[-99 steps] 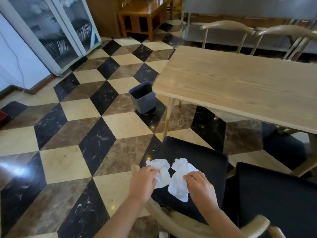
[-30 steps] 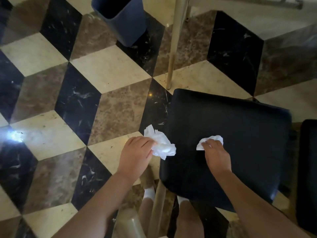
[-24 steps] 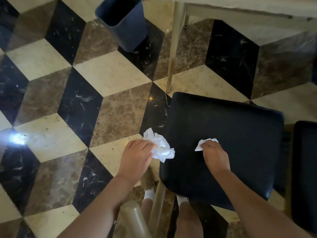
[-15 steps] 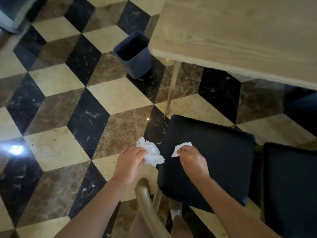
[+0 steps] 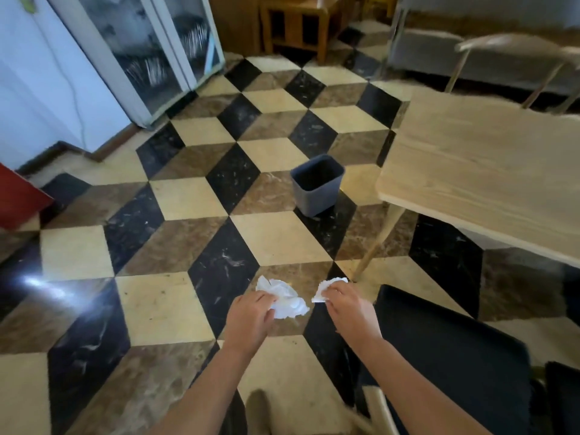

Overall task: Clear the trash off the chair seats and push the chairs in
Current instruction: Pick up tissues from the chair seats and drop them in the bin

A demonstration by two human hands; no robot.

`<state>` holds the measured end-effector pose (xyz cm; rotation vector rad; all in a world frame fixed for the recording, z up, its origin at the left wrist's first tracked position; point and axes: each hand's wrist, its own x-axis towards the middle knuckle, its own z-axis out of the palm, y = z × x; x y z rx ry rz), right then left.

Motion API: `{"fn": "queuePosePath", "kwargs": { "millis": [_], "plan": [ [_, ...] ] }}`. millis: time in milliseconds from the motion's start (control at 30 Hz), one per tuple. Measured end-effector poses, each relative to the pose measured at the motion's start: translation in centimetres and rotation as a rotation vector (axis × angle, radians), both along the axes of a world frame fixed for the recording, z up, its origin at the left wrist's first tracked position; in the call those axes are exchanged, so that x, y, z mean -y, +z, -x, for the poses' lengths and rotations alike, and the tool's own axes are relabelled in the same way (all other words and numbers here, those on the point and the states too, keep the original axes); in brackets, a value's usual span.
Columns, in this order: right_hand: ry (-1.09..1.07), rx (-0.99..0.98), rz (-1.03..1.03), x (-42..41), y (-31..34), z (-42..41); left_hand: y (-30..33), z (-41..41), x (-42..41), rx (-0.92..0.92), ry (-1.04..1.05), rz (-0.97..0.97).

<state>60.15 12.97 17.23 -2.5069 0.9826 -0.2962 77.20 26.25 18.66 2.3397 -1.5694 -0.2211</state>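
My left hand is closed on a crumpled white tissue, held over the tiled floor. My right hand grips a smaller white tissue that sticks out past the fingers. Both hands are left of the black chair seat, whose cushion is bare. A second black seat shows at the right edge. A dark blue-grey bin stands open on the floor ahead, beside the table corner.
A light wooden table fills the right side, its leg close to the chair. Wooden chair backs stand beyond it. A glass-door cabinet lines the left wall, and a red object sits at the left edge.
Both hands lifted the tissues off the chair seat and moved left over the floor. The view has risen and turned left, bringing the bin and cabinet into sight.
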Motion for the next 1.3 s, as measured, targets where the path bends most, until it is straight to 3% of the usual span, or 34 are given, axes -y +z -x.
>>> {"fn": "queuePosePath", "kwargs": {
  "millis": [267, 533, 933, 1300],
  "plan": [
    [-0.054, 0.033, 0.009, -3.0, 3.0, -11.4, 2.3, -11.4, -0.9, 0.043, -0.064, 0.04],
    [-0.122, 0.032, -0.001, 2.8, 2.7, -17.2, 0.9, -17.6, 6.0, 0.045, -0.15, 0.075],
    [-0.219, 0.085, -0.038, 23.2, -0.6, -25.8, 0.2, -27.8, 27.5, 0.067, -0.14, 0.02],
    [-0.443, 0.046, -0.133, 39.7, -3.1, -33.9, -4.6, -36.1, 45.7, -0.082, -0.183, -0.108]
  ]
}}
